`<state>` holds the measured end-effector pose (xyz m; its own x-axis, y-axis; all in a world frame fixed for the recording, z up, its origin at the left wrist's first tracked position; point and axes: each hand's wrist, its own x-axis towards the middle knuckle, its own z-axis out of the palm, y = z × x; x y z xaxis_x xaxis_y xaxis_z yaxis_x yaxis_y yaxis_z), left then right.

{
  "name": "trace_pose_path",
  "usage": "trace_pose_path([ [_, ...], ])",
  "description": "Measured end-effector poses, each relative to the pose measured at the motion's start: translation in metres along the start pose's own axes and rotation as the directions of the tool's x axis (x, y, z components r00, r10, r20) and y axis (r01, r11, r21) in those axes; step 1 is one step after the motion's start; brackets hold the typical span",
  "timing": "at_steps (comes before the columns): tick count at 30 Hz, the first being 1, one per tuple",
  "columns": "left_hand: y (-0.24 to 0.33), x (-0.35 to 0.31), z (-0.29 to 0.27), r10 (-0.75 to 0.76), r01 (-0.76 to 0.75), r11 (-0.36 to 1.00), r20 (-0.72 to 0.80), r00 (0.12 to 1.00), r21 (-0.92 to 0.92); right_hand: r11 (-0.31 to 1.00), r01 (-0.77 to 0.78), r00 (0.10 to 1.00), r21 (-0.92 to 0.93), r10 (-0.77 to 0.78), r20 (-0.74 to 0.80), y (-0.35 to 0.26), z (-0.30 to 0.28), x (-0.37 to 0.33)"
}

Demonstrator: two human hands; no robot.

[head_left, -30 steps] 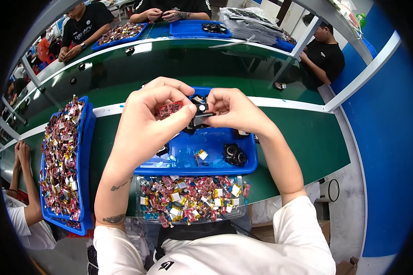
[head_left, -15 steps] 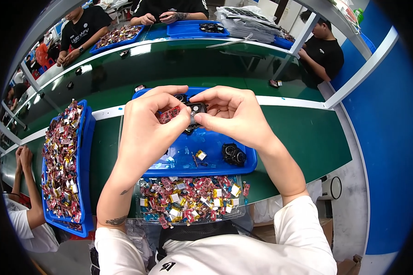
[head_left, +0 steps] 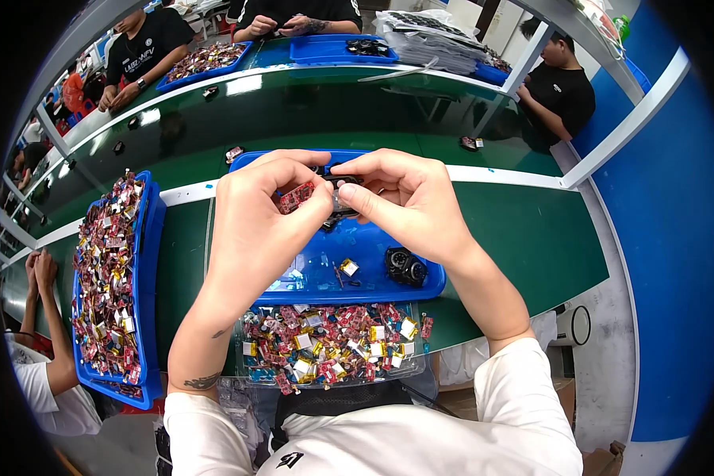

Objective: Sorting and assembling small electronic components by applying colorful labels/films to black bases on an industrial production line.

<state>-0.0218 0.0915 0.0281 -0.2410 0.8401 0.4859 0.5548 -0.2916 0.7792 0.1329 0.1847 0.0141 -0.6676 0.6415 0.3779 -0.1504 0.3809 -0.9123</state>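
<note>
Basically, in the head view, a blue tray [head_left: 317, 254] sits on the green bench [head_left: 523, 238], holding one round-faced black casing [head_left: 405, 266] in its near right corner and one small white battery [head_left: 349, 267] near its middle. Nearer the body, a clear tray [head_left: 411, 370] is heaped with red boards and batteries. To the left, a long blue tray [head_left: 152, 230] is piled with the same mix.

The left hand [head_left: 254, 198] is curled, with a red board [head_left: 297, 197] inside its curve. Thumbs and fingers of it and the right hand [head_left: 416, 202] pinch a black case [head_left: 346, 180] above the middle tray. Both hands hide much of that tray's far end.

Beyond the white rail [head_left: 508, 176], one far tray [head_left: 206, 73] holds boards and another tray [head_left: 317, 51] black parts, beside stacked plastic bags [head_left: 428, 41].

Three people in black shirts [head_left: 147, 47] sit across; at least five small parts [head_left: 470, 143] lie on the far surface. The heaps are too jumbled to count.
</note>
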Motion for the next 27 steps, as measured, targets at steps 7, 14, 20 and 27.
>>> trace_pose_path([
  [7, 0.000, -0.001, 0.006, 0.035, -0.036, 0.999, -0.025, 0.999, -0.037, 0.998, 0.066, 0.993, 0.019, -0.064, -0.095, 0.002, -0.003, 0.002],
  [14, 0.006, -0.002, 0.001, 0.066, -0.068, 0.996, -0.037, 0.997, -0.063, 0.987, 0.031, 0.985, 0.159, -0.004, -0.173, -0.006, -0.019, 0.008],
  [20, 0.009, -0.004, 0.000, -0.049, 0.061, 0.991, 0.099, 0.994, -0.122, 0.971, 0.040, 0.983, 0.234, 0.004, -0.185, -0.005, -0.014, 0.007],
  [27, 0.000, 0.000, 0.004, 0.083, -0.084, 0.994, -0.009, 0.996, -0.069, 0.977, 0.004, 0.993, 0.212, 0.021, -0.116, -0.009, -0.012, 0.006],
])
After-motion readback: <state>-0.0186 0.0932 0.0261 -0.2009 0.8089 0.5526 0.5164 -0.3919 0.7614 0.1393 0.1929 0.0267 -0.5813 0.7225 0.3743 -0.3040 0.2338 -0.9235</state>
